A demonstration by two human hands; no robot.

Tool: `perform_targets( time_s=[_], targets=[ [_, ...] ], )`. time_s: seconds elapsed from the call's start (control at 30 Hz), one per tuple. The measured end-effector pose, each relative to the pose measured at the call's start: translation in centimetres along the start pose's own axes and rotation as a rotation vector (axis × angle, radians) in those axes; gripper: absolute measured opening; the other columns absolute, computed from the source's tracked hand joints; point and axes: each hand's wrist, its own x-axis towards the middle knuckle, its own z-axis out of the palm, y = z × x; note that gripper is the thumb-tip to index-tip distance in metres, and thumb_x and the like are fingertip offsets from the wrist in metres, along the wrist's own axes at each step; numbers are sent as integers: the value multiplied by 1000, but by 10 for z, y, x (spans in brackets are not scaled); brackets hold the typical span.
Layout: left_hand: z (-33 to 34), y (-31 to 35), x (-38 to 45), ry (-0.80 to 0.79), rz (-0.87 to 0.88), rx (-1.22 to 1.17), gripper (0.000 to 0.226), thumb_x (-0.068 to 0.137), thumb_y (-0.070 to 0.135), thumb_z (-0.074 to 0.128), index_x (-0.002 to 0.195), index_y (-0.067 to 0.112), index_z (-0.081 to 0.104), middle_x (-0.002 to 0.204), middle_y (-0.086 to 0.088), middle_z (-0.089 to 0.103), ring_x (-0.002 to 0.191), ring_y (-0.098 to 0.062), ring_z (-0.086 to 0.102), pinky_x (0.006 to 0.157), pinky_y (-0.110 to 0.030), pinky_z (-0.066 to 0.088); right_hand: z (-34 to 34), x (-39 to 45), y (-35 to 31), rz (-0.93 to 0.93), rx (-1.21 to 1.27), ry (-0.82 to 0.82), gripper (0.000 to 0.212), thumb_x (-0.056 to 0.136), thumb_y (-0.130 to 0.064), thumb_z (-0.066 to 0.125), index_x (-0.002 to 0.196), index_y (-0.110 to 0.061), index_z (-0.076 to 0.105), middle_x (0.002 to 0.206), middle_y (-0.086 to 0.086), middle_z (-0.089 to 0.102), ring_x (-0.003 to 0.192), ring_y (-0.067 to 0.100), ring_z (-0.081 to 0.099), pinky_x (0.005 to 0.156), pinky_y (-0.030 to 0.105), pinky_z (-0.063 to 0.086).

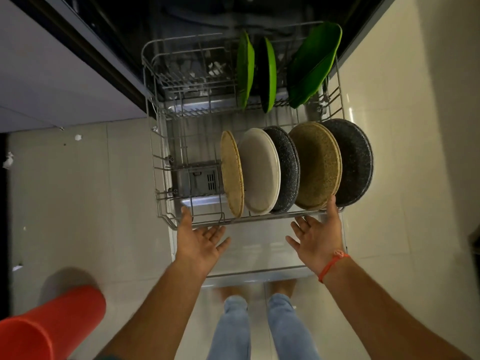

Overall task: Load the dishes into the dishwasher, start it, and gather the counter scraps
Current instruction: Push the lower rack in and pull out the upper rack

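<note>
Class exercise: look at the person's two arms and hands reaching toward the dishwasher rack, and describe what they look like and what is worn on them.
Both forearms are bare, with no sleeves in view. The left hand wears nothing: no ring, watch or glove shows. The right hand is also ungloved, but an orange-red thread bracelet circles that wrist, with a small knot or bead on top. No other markings are visible on either arm.

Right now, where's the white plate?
Head view: white plate stands upright in the rack's near row, between a tan plate and a speckled black plate.

left hand (198,236): fingers spread, palm forward | right hand (318,236): fingers spread, arm extended
</note>
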Motion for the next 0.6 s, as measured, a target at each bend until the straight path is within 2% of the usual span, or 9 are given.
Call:
perform_targets(
  time_s=[0.1, 0.2, 0.33, 0.47, 0.6],
  targets=[
    [17, 16, 5, -22, 21, 25, 96, 90, 70, 52, 156, 4, 28, 153, -19, 43, 138, -34, 45, 111, -54, 35, 16, 9, -13, -29, -35, -33, 114, 79, -85, 46, 161, -13, 11, 166, 6, 22, 152, 22, 22, 122, 52, 16],
    [31, 31, 11, -49, 52, 65, 89, 91, 70, 50, 151, 4, 40, 148, -18, 49, 136, -34, 47, 108, -53, 37, 33, 17, -26, -54, -90, -35, 112, 79, -86, 45, 161, -15, 15, 165, 5, 25, 152, 22, 24, 122, 52, 17],
    [48, 48, 18, -100, 81, 110, 88, 91, 70, 48, 152, 7, 38, 143, -17, 52, 137, -33, 47, 116, -54, 32, 52, 27, -46, -77, -132, -55, 113, 79, -87, 44, 160, -14, 14, 164, 5, 27, 150, 22, 27, 122, 52, 18],
    [68, 67, 24, -121, 110, 148, 91, 89, 73, 49, 150, 7, 40, 145, -19, 53, 131, -33, 52, 110, -54, 37, 70, 36, -65, -103, -193, -72, 114, 76, -89, 46, 161, -18, 15, 164, 4, 27, 149, 22, 29, 121, 51, 22],
    [87, 86, 29, -158, 123, 183, 96, 88, 75, 49, 151, 4, 36, 147, -21, 50, 136, -36, 48, 102, -51, 41, 89, 44, -83, -136, -273, -119, 112, 76, -89, 45, 160, -21, 19, 164, 3, 27, 150, 22, 27, 119, 52, 22]
  ],
)
